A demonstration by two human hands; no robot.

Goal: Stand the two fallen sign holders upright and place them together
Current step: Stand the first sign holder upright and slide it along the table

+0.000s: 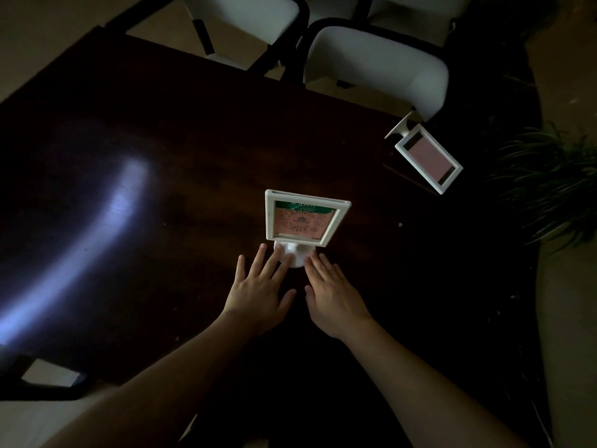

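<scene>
Sign holders sit apart on the dark tabletop (161, 130): left hand (258, 295) and right hand (332, 299), flat and open, fingertips touching the base of the upright holder (305, 221) mid-table; the fallen holder (426, 156) lies near the far right corner.

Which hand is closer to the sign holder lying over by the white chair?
Right. The right hand is nearer the fallen sign holder, up to its right; the left hand sits farther left.

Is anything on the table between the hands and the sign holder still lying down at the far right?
Nothing visible. From the hands to the fallen white-framed sign holder, only bare dark wooden table shows; the upright white sign holder stands left of that path.
</scene>
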